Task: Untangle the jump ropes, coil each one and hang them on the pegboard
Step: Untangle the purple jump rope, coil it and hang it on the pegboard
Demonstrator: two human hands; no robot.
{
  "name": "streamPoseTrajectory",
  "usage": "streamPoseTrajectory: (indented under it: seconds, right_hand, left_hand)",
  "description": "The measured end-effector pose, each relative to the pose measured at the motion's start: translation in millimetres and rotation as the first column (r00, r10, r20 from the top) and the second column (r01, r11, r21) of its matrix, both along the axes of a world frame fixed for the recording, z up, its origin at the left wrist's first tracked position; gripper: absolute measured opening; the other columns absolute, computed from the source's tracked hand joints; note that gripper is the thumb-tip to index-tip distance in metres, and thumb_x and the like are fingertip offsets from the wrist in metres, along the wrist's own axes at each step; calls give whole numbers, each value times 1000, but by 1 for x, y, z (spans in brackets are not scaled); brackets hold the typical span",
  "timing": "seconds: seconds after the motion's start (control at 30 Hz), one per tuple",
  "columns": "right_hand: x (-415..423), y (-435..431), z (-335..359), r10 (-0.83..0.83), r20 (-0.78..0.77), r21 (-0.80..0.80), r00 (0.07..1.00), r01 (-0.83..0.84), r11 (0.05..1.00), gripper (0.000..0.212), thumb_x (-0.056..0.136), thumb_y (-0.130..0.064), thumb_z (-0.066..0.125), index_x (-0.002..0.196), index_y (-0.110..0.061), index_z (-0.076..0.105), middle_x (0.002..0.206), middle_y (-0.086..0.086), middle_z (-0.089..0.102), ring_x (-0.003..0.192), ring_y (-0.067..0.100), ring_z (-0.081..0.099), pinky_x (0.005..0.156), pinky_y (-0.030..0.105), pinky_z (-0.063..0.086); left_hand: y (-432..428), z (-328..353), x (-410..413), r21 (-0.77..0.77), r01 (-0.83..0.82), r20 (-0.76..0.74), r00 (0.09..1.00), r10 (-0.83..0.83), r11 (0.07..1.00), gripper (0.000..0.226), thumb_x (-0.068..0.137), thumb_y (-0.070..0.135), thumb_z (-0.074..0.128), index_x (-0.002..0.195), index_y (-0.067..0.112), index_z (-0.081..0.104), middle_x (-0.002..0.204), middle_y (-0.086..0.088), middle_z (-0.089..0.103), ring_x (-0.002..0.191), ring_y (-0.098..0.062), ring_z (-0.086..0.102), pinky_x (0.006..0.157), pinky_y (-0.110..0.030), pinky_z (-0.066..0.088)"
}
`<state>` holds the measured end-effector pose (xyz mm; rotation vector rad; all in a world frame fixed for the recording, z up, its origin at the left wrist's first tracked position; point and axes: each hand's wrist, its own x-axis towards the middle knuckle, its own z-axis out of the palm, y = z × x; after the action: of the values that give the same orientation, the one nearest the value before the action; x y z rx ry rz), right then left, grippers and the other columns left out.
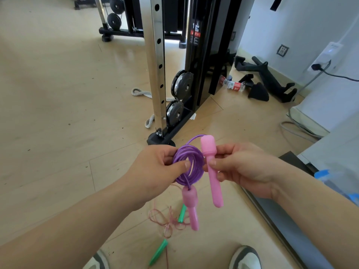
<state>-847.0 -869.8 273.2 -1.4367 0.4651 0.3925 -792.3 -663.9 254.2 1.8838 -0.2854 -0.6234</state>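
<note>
A purple jump rope [191,164] is wound into a small coil at the centre of the view. My left hand [159,169] pinches the coil between thumb and fingers. My right hand [240,167] grips one pink handle [211,171] upright beside the coil. The other pink handle [191,206] hangs down from the coil on a short length of cord. On the floor below lies a second rope, a thin pink cord [167,220] in a loose tangle, with two green handles [159,252] [182,213]. No pegboard is in view.
A cable machine with a steel upright [157,65] and black base [161,140] stands just ahead. A grey rope attachment [140,93], a bottle [232,84] and black handles [272,82] lie on the wood floor. My shoes [245,258] are at the bottom edge.
</note>
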Motion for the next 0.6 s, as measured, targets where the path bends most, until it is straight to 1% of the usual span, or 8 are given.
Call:
streamPoseTrajectory:
  seconds: [0.1,0.2,0.23,0.33,0.4,0.5,0.53,0.6]
  right_hand:
    - [-4,0,3,74,-64,-54,995,-77,996,15,97,-1,63,111,-3,69,95,19,73,89,28,68,48,24,50]
    - [-10,0,3,127,-109,-82,986,-136,987,27,102,-24,61,123,-8,56,102,23,76,95,35,75,45,28,51]
    - [-11,0,2,142,-118,-65,983,-150,987,29,101,-22,62,124,-7,56,103,25,75,93,36,74,46,29,53]
    - [-14,-3,-2,217,-132,14,967,-217,976,24,95,4,64,119,3,63,101,25,70,93,34,68,60,32,60]
    - [-14,-5,-6,203,-135,31,970,-201,979,21,92,11,63,112,7,65,96,23,65,91,33,65,64,31,61]
    - [-11,-7,-6,130,-101,-12,986,-132,991,22,86,-1,75,106,-4,69,89,12,62,75,18,61,55,28,48]
    - [-10,-7,-5,115,-87,-6,990,-116,993,25,81,-6,79,105,-8,70,87,8,62,69,14,58,54,26,43]
    - [-8,-7,-1,49,-59,82,997,-44,996,28,77,-11,79,104,-8,70,83,6,62,60,10,54,51,22,40]
  left_hand:
    - [1,1,5,-41,-81,-18,997,81,996,11,95,12,70,98,20,78,83,-2,80,83,-23,77,83,-39,64]
    - [1,3,9,-76,-144,-20,990,143,987,13,96,11,69,101,21,77,82,0,80,77,-17,78,78,-32,65]
    - [1,4,10,-88,-161,-24,987,159,983,14,96,10,69,100,21,76,81,0,80,74,-13,77,75,-29,65]
    - [1,4,14,-93,-189,-20,982,188,977,16,96,9,68,96,23,75,81,1,80,68,-8,74,71,-25,64]
    - [2,4,15,-92,-187,-1,982,187,978,19,96,10,68,92,27,74,82,1,80,69,-8,74,69,-23,63]
    - [4,3,15,-48,-124,66,990,127,991,15,96,13,70,98,27,74,84,4,80,75,-9,76,73,-23,63]
    - [5,1,15,-6,-93,107,990,93,996,13,95,15,71,100,26,75,84,5,79,77,-10,76,76,-27,63]
    - [5,-2,15,94,-25,188,982,7,995,9,93,20,73,99,26,74,85,4,78,82,-15,75,82,-37,63]
